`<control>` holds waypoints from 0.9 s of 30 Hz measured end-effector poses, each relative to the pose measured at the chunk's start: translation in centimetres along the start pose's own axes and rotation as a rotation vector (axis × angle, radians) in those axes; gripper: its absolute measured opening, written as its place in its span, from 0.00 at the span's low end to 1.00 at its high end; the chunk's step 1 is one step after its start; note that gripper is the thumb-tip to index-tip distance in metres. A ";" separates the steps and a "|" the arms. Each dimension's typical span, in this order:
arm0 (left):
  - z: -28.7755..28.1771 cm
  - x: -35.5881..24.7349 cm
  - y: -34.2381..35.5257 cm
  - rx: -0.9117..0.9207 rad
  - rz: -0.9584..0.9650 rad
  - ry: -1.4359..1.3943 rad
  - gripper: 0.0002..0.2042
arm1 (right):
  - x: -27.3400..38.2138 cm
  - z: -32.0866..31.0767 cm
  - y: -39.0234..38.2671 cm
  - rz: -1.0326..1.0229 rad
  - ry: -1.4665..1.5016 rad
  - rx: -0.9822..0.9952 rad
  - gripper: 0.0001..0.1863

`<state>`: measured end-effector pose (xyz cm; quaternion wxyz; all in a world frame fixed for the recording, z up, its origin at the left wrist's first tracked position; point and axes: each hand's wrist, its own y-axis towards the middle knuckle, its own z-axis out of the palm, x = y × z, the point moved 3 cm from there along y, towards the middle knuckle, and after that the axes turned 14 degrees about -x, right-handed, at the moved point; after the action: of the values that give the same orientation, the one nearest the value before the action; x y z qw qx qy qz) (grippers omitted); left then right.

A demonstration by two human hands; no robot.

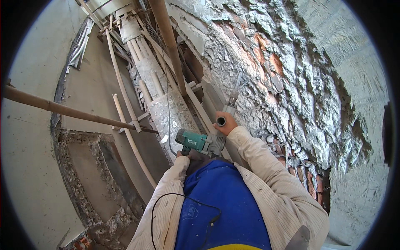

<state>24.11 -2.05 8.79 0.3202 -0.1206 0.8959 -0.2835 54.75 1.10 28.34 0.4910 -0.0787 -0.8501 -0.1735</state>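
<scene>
A green-and-grey demolition hammer (193,141) is held low against my body, its chisel (237,85) angled up toward the rough, chipped wall (304,79) on the right. My right hand (227,123) is closed round the dark tubular side handle, whose open end faces up. My left hand (181,155) grips the rear handle, partly hidden under the tool. The chisel's tip is by the broken plaster; I cannot tell whether it touches. A black cord (170,116) runs down to the tool.
Bamboo poles (62,109) cross the left side and top. Behind them are a plastered surface (37,162) with a broken channel and a narrow walkway of dusty boards (162,110) and poles. Exposed brick (310,183) shows at the lower right.
</scene>
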 end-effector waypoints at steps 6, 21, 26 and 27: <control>0.9 0.6 0.8 -0.027 0.033 -0.015 0.27 | -0.3 0.2 0.2 -0.021 -0.021 0.014 0.18; 0.2 -1.3 1.2 0.003 0.013 0.004 0.28 | 0.1 -0.6 1.1 0.003 -0.013 0.002 0.19; 0.2 0.2 0.3 -0.007 0.031 0.025 0.28 | 0.7 -0.5 0.4 -0.015 -0.025 -0.035 0.19; 0.4 1.1 0.3 -0.005 0.045 0.084 0.28 | 1.0 -0.3 0.0 -0.053 -0.008 -0.062 0.20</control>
<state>23.54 -2.43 7.79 0.2884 -0.0891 0.9117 -0.2786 54.54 0.95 29.33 0.4803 -0.0718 -0.8479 -0.2125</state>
